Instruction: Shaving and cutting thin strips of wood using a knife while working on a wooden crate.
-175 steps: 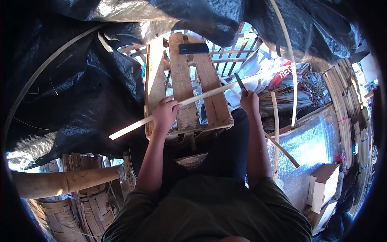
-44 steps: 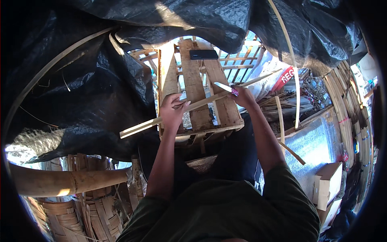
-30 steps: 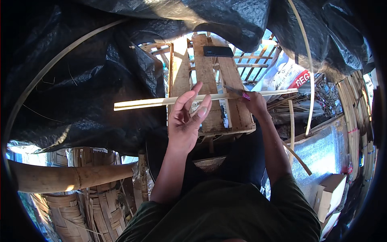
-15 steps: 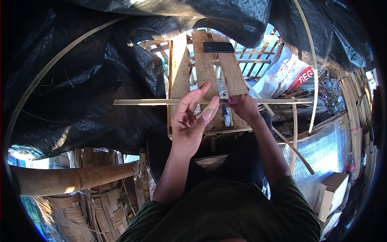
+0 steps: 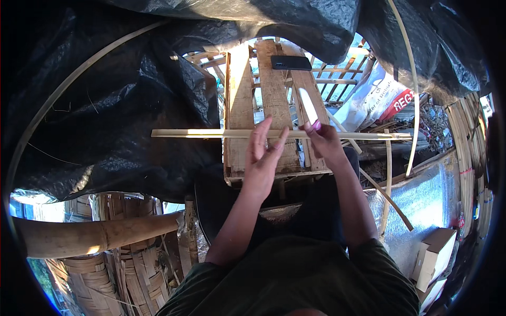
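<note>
A long, pale bamboo strip (image 5: 190,133) lies crosswise over a slatted wooden bench (image 5: 240,100) in front of me. My left hand (image 5: 260,163) is at the middle of the strip with fingers and thumb apart. The strip passes behind those fingers; I cannot tell if they touch it. Just to the right, my right hand (image 5: 328,145) is closed round the pinkish-purple handle of a knife (image 5: 307,105). The bright blade points up and away, tilted a little left, above the bench slats. Most of the handle is hidden in my fingers.
A dark phone (image 5: 291,63) lies at the bench's far end. Black plastic sheeting (image 5: 126,121) hangs at the left and overhead. A thick bamboo pole (image 5: 100,235) juts in at lower left. Loose strips (image 5: 388,184), a printed sack (image 5: 377,97) and a cardboard box (image 5: 435,255) are at the right.
The knife's blade has swung from pointing down by the strip to pointing up and away. My left hand has shifted slightly right and its fingers stay apart. The strip remains across the bench.
</note>
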Tool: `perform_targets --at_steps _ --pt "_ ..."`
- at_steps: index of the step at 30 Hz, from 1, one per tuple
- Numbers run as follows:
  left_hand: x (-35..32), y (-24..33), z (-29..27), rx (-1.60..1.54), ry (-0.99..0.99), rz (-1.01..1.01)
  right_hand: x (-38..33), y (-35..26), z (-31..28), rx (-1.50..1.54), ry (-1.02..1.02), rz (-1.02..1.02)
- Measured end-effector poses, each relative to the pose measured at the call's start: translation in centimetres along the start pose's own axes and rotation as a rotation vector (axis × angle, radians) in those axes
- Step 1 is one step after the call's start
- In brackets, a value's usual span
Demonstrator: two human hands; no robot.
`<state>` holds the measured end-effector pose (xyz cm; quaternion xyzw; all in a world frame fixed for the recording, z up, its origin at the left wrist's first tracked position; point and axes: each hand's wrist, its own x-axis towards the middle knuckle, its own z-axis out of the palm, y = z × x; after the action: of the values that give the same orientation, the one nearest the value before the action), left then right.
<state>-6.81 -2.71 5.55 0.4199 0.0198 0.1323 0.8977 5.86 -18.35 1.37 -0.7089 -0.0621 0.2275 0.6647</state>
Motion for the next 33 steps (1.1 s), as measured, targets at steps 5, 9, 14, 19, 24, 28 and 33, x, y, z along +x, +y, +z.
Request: perform_targets --at_steps 5,9,14,19,24,28,33 --pt "0.0 -2.1 0.0 0.083 0.016 -0.041 -1.8 -1.4 1.9 -0.081 -0.117 -0.013" --pt "-0.3 -2.2 -0.1 0.058 0.038 -0.088 -1.7 -1.5 3.0 0.032 -0.106 0.010" --pt "-0.8 -2.8 0.1 -0.075 -0.029 -0.105 -1.7 -0.9 3.1 0.154 0.078 -0.014" --pt "-1.0 -2.9 0.3 -0.171 -0.001 -0.056 -2.7 -0.9 1.8 0.214 -0.120 -0.012" --pt "-1.3 -3.6 0.4 -0.180 -0.052 -0.012 -2.9 -1.1 2.2 0.209 -0.018 -0.016" --pt "-1.1 -3.7 0.0 -0.315 -0.107 -0.012 -3.4 -1.4 2.6 0.272 0.023 0.036" --pt "-1.2 -2.5 0.4 -0.440 -0.176 -0.031 -3.4 -1.4 2.0 0.206 -0.066 0.011"
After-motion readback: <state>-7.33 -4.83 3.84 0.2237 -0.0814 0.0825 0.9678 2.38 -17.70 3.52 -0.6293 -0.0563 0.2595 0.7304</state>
